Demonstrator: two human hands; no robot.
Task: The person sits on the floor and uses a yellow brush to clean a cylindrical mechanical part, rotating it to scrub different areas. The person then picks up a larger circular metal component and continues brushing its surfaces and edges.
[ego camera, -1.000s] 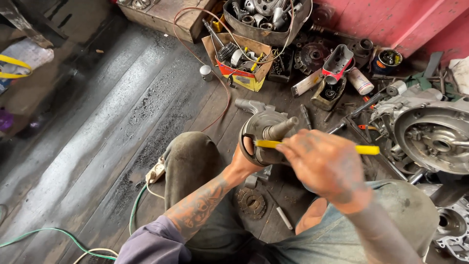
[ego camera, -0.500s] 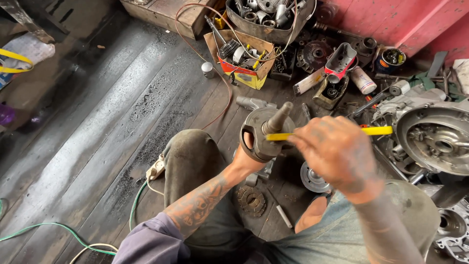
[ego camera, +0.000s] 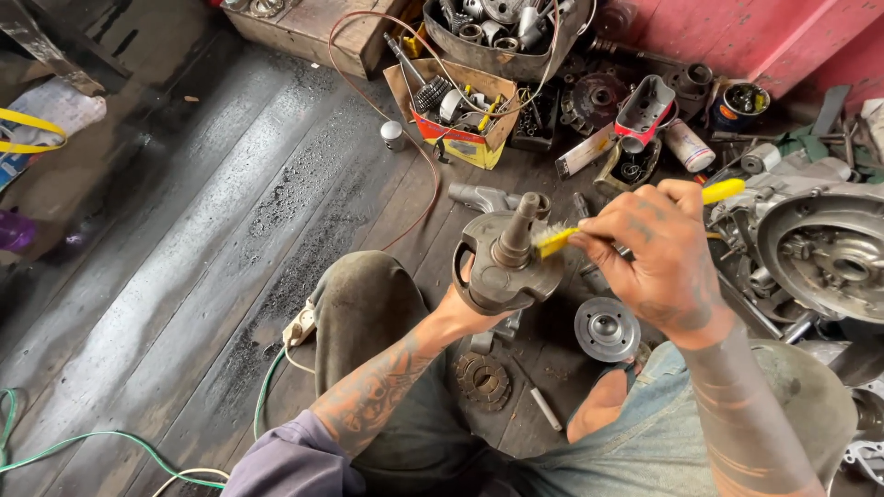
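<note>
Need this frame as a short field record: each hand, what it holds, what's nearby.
left hand: grips a crankshaft assembly from below, shaft pointing up
right hand: holds a yellow-handled brush, bristles against the shaft
floor below: round metal hub, toothed sprocket, small white pin
right edge: open engine casing
top: cardboard box of parts, basket of metal parts
floor: dark oily wooden planks

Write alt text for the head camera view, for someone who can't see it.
A seated person's left hand holds up a grey metal crankshaft while the right hand presses a yellow-handled brush against its shaft. Around them, the dark wooden floor holds an engine case, a round bearing cover and boxes of parts.
</note>
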